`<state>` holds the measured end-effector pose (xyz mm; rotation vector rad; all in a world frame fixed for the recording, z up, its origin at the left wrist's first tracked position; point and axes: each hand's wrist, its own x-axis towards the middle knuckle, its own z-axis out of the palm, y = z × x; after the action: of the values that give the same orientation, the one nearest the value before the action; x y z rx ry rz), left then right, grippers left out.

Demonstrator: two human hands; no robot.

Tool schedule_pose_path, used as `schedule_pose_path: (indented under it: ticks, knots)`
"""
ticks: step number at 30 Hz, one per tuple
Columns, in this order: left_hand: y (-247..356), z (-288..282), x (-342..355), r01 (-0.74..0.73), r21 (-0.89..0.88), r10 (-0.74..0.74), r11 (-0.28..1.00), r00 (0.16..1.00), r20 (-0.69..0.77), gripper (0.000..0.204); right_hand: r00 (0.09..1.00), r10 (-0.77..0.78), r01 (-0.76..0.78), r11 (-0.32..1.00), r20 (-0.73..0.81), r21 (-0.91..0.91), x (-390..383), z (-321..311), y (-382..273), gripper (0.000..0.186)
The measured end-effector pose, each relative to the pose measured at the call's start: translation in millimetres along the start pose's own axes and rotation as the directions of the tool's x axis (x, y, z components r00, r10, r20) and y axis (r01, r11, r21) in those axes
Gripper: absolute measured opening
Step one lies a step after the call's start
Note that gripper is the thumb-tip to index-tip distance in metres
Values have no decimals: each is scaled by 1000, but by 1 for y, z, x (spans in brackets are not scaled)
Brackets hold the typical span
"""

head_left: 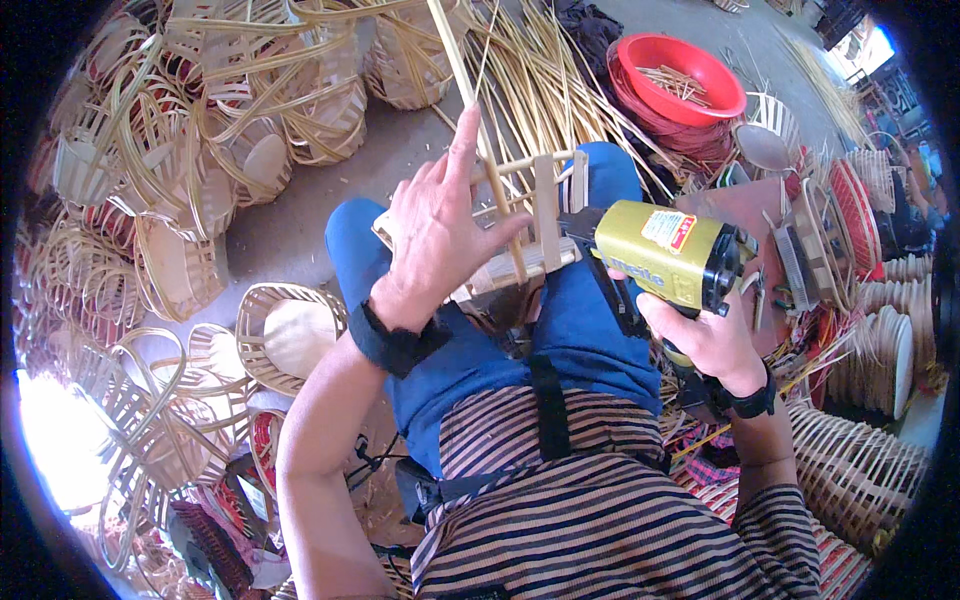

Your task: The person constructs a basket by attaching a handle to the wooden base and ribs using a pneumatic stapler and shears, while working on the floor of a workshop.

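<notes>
Fastening seems in hand; right hand (pixel 708 342) grips green nail gun (pixel 635 250) by basket frame (pixel 546 212); left hand (pixel 438 222) meets cane strip (pixel 451 45), its grip unclear; next calls for steady alignment.

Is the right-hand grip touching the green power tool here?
Touching. The head view shows the right-hand grip closed around the green power tool, the thumb wrapped across it below its rounded body.

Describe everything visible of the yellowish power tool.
The yellowish power tool has a hard-looking, rounded body with a label, a black end cap, and black parts at its nose and below. The right hand grips it above the right thigh, nose pointing left toward a wooden frame; contact is unclear.
</notes>
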<state>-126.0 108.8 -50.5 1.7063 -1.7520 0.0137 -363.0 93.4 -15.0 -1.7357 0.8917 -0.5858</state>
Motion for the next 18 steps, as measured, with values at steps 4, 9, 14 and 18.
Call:
schedule_pose_path:
  ticks: [4,9,14,18]
  knots:
    - [11,-5,-14,8,-35,-7,999,999,41,96,1000,17,-17,994,1,105,4,7,3,29]
    - [20,4,-27,34,51,-38,998,995,87,92,999,-38,37,999,28,32,9,17,7,31]
    - [21,6,-25,62,17,-63,998,993,101,92,999,-12,10,998,31,57,14,20,6,30]
    - [22,8,-25,21,12,-21,1000,1000,11,91,999,-30,28,998,32,59,18,21,6,30]
